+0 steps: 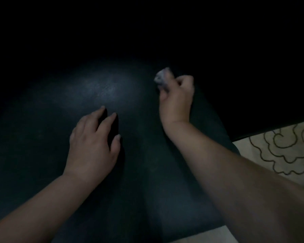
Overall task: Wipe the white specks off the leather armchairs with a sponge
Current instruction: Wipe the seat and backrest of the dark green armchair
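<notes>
A black leather armchair surface (98, 92) fills most of the dim view, with a pale sheen near its middle. My right hand (177, 100) grips a small greyish sponge (162, 77), which pokes out above my curled fingers and sits against the leather at the right. My left hand (93, 148) rests on the leather lower left, fingers spread and fairly straight, holding nothing. White specks are too faint to make out in this light.
At the right edge lies a cream floor covering (284, 151) with dark swirling outlines, below the chair's edge. The upper part of the view is nearly black and shows no detail.
</notes>
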`<state>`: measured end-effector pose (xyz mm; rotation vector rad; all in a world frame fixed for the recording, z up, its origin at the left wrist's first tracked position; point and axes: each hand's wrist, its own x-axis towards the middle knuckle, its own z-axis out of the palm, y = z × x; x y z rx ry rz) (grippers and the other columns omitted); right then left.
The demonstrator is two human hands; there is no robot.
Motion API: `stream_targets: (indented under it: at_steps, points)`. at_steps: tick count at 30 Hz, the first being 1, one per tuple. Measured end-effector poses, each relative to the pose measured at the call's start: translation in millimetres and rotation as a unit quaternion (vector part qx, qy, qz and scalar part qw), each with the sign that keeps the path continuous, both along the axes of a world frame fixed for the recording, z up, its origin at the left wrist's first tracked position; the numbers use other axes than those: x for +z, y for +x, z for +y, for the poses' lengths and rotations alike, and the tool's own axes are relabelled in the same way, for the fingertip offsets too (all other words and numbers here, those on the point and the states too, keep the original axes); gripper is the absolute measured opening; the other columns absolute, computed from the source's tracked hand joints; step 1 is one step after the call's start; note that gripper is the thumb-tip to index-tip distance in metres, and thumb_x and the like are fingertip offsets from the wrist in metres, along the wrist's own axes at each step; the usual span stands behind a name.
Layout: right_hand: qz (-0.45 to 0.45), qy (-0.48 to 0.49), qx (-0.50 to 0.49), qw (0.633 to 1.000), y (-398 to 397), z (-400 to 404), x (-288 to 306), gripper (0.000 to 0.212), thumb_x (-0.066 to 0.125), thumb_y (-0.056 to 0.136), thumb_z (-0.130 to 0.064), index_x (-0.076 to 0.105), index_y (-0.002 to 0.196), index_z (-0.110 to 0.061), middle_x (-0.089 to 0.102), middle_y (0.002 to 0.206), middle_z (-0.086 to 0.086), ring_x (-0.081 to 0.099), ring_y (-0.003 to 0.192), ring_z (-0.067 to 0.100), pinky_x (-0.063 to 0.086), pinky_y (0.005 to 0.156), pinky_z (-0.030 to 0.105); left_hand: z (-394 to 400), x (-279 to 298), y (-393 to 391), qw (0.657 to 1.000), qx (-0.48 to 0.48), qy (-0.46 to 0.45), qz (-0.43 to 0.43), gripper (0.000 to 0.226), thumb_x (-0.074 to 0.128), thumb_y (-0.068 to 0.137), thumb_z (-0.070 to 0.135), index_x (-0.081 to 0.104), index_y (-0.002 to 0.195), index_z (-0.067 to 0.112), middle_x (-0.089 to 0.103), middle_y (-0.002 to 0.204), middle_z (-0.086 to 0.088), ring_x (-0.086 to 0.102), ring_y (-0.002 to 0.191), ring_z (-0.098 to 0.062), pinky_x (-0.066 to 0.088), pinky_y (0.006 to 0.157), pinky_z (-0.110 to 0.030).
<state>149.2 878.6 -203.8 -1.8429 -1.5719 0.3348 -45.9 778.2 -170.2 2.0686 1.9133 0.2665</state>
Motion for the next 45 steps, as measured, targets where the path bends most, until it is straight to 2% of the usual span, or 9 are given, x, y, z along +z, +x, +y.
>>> stream_targets:
  at_steps: [5,12,19,23,27,34,38,42,45]
  points:
    - [-0.105,0.002,0.248,0.963,16.9,-82.9,-6.3,0.008,0.058,0.088,-0.045,0.061,0.087,-0.037,0.044,0.087,-0.008,0.047,0.08,0.006,0.045,0.072,0.03,0.8,2.7,-10.9,1.0,0.024,-0.004,-0.006,0.053,0.061,0.085,0.029,0.052,0.134,0.013,0.042,0.143,-0.011,0.037,0.129,-0.032,0.035,0.103,-0.054]
    - [0.049,-0.02,-0.097,0.994,30.2,-63.0,13.7,0.025,0.069,0.089,-0.024,0.047,0.083,-0.013,0.048,0.095,0.008,0.059,0.078,0.004,0.049,0.066,0.017,-7.8,4.0,-29.5,0.999,0.049,-0.016,0.001,0.051,0.06,0.087,0.029,0.051,0.135,0.014,0.04,0.145,-0.011,0.034,0.131,-0.033,0.032,0.105,-0.055]
    - [-0.018,-0.082,0.217,0.972,-63.5,-192.4,-6.4,0.02,0.042,0.092,-0.039,0.057,0.104,-0.046,0.039,0.105,-0.015,0.035,0.093,-0.001,0.03,0.077,0.007,-22.2,5.4,-28.4,0.998,0.058,-0.02,-0.011,0.049,0.06,0.086,0.022,0.053,0.134,0.012,0.042,0.144,-0.013,0.036,0.13,-0.035,0.033,0.105,-0.055]
    - [0.082,-0.035,-0.031,0.996,-9.3,-144.7,15.3,0.02,0.069,0.087,-0.021,0.054,0.074,-0.026,0.052,0.069,-0.008,0.051,0.065,0.006,0.042,0.056,0.017,-32.6,7.0,-42.3,0.998,0.063,-0.011,-0.007,0.048,0.058,0.088,0.022,0.053,0.134,0.013,0.041,0.144,-0.012,0.035,0.13,-0.034,0.033,0.105,-0.055]
    - [0.086,-0.04,-0.183,0.978,2.3,-130.5,21.3,0.022,0.066,0.09,-0.032,0.048,0.081,-0.023,0.051,0.096,0.003,0.056,0.077,0.001,0.047,0.067,0.013,-42.6,7.7,-63.6,0.996,0.085,-0.007,0.005,0.048,0.059,0.087,0.022,0.053,0.134,0.012,0.041,0.144,-0.012,0.035,0.13,-0.035,0.032,0.105,-0.055]
    - [0.046,-0.04,0.133,0.989,-94.8,-189.5,-0.1,0.028,0.059,0.088,-0.017,0.061,0.111,-0.032,0.051,0.095,0.001,0.047,0.087,0.018,0.043,0.073,0.032,-66.3,7.6,-82.3,0.996,0.093,-0.007,0.006,0.047,0.061,0.086,0.019,0.055,0.132,0.01,0.043,0.143,-0.014,0.036,0.128,-0.036,0.032,0.107,-0.053]
    - [0.067,-0.035,-0.077,0.994,-40.7,-151.2,17.5,0.021,0.07,0.087,-0.018,0.051,0.077,-0.017,0.052,0.071,-0.005,0.054,0.072,0.012,0.045,0.063,0.023,-74.9,7.1,-90.7,0.995,0.102,-0.007,-0.001,0.047,0.061,0.088,0.02,0.053,0.133,0.01,0.041,0.144,-0.013,0.035,0.129,-0.036,0.032,0.107,-0.054]
    - [0.107,-0.068,-0.154,0.98,-41.1,-150.7,17.9,0.028,0.068,0.089,-0.03,0.047,0.08,-0.014,0.051,0.096,0.009,0.059,0.084,0.01,0.049,0.069,0.019,-79.3,10.4,-98.8,0.993,0.115,-0.014,-0.003,0.047,0.061,0.088,0.02,0.053,0.133,0.011,0.041,0.145,-0.012,0.034,0.13,-0.035,0.032,0.107,-0.054]
    - [-0.008,-0.031,-0.024,0.999,-71.5,-161.5,7.9,0.011,0.062,0.092,-0.026,0.058,0.096,-0.017,0.049,0.094,-0.003,0.054,0.084,0.005,0.045,0.072,0.017,-81.9,15.3,-103.4,0.992,0.126,-0.017,-0.008,0.048,0.061,0.087,0.02,0.053,0.133,0.012,0.041,0.145,-0.012,0.034,0.13,-0.034,0.033,0.106,-0.054]
